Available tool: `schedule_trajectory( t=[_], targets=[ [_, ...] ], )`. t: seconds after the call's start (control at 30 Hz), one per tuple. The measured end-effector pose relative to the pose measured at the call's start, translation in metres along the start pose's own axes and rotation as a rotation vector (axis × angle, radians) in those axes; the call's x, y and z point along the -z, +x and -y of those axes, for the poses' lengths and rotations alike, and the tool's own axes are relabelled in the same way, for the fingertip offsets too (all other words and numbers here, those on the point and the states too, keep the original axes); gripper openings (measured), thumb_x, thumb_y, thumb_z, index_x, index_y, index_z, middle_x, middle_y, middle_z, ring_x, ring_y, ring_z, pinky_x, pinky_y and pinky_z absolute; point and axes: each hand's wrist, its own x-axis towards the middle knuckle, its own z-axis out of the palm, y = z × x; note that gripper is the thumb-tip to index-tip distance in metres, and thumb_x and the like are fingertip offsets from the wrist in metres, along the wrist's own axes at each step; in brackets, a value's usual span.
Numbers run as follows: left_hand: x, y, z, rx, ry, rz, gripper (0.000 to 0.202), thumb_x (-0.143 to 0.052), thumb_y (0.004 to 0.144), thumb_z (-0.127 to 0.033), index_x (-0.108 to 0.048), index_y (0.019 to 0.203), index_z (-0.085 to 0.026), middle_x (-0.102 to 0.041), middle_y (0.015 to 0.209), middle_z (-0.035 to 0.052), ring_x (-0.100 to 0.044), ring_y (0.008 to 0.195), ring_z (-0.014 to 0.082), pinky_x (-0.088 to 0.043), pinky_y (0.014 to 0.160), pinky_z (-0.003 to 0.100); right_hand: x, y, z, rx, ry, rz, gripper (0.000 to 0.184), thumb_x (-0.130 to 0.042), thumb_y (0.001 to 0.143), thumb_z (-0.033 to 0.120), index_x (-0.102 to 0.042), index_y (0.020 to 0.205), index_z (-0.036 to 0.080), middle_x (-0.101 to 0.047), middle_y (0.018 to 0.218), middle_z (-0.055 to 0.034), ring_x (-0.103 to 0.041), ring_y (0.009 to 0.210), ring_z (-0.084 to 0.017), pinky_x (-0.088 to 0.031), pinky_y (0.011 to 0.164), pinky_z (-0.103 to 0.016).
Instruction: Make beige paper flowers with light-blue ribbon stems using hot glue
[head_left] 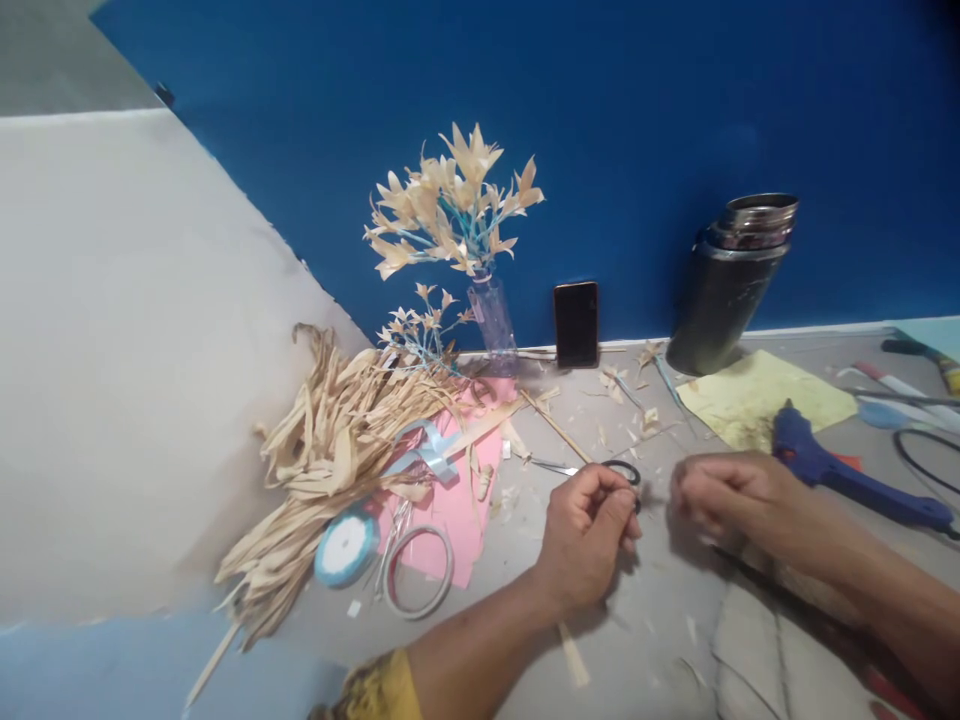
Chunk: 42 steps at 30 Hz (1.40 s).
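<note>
My left hand is closed in a pinch over the middle of the table. What its fingertips hold is too small to make out. A pale husk strip shows below that hand, and I cannot tell whether the hand holds it. Scissors with black handles lie just behind the left fingers. To the right, my right hand is curled closed and slightly blurred, its contents hidden. Near its knuckles lies a blue glue gun. A thin stick lies beyond the scissors.
At left are a pile of dried husks, pink paper, a ribbon spool and a tape roll. Husk flowers stand in a plastic bottle. A phone and flask lean against the blue wall; yellow paper lies nearby.
</note>
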Motion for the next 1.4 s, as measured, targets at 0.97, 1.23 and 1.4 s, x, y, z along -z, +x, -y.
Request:
schedule_trajectory(
  t=[0.97, 1.23, 1.4],
  targets=[
    [0.002, 0.011, -0.003, 0.129, -0.051, -0.067, 0.028, -0.064, 0.083, -0.045, -0.056, 0.082, -0.018, -0.054, 0.058, -0.0043, -0.047, 0.045, 0.0074, -0.036, 0.042, 0.017, -0.009, 0.006, 0.004, 0.125, -0.345, -0.119, 0.018, -0.055, 0.090, 0.028, -0.068, 0.081, 0.020, -0.070, 0.078, -0.0021, -0.060, 0.072, -0.017, -0.041, 0.067, -0.027],
    [-0.001, 0.009, 0.007, 0.131, -0.052, -0.042, 0.026, -0.065, 0.081, -0.042, -0.058, 0.080, -0.017, -0.051, 0.054, -0.0051, -0.043, 0.041, 0.0071, -0.035, 0.039, 0.018, -0.010, 0.005, 0.003, 0.072, -0.388, -0.069, 0.038, -0.046, 0.095, 0.038, -0.064, 0.067, 0.020, -0.057, 0.056, 0.0026, -0.053, 0.057, -0.014, -0.037, 0.058, -0.025],
    [-0.001, 0.011, 0.006, 0.144, -0.056, -0.091, 0.021, -0.067, 0.077, -0.034, -0.057, 0.078, -0.016, -0.059, 0.061, -0.0011, -0.050, 0.046, 0.0084, -0.039, 0.043, 0.019, -0.011, 0.006, 0.000, 0.034, -0.418, 0.005, 0.030, -0.050, 0.091, 0.035, -0.065, 0.070, 0.020, -0.067, 0.064, 0.0001, -0.058, 0.062, -0.016, -0.037, 0.060, -0.026]
  ],
)
